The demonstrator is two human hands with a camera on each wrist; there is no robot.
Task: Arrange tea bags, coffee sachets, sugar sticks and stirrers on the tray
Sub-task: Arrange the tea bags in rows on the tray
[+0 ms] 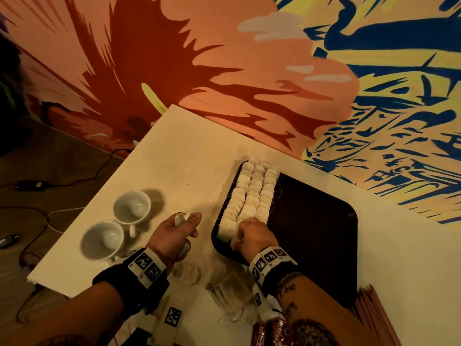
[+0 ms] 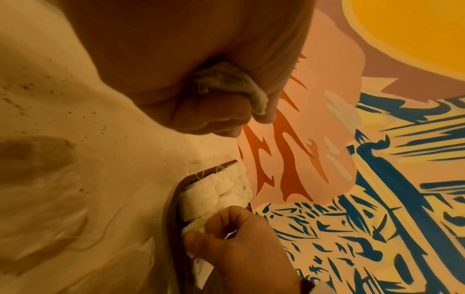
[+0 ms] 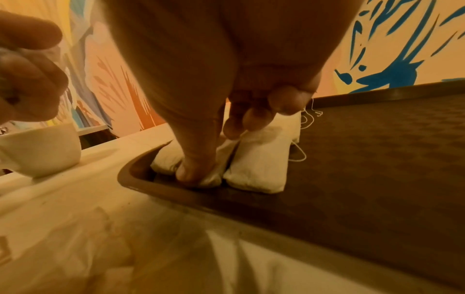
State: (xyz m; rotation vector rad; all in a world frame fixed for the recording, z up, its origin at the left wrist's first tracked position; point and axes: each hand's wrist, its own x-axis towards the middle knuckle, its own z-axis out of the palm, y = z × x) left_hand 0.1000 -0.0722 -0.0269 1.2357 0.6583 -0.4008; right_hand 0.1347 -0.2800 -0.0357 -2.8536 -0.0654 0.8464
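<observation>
We see three rows of tea bags (image 1: 252,196) packed along the left side of the dark tray (image 1: 319,221), running from six o'clock up to twelve, loose strings trailing off their right edge. Our right hand (image 1: 253,236) is down at the six o'clock end of those rows, thumb and fingers pinching the nearest bag of the middle row (image 3: 214,169) against the tray floor, just inside the rim. The rest of the tray, out toward three o'clock, is bare dark base.

Our left hand (image 1: 174,233) hovers above the surface (image 1: 189,156) at nine o'clock of the tray, fingers curled tight round a crumpled tea bag (image 2: 231,87), a corner poking out past the thumb. Further out at nine, two white cups (image 1: 117,228) sit touching each other. Toward six o'clock, more loose tea bags (image 1: 232,295) lie heaped on the surface beneath our wrists, red coffee sachets (image 1: 272,330) at the near edge, and a stack of thin reddish sticks (image 1: 374,315) just beside the tray's near right corner.
</observation>
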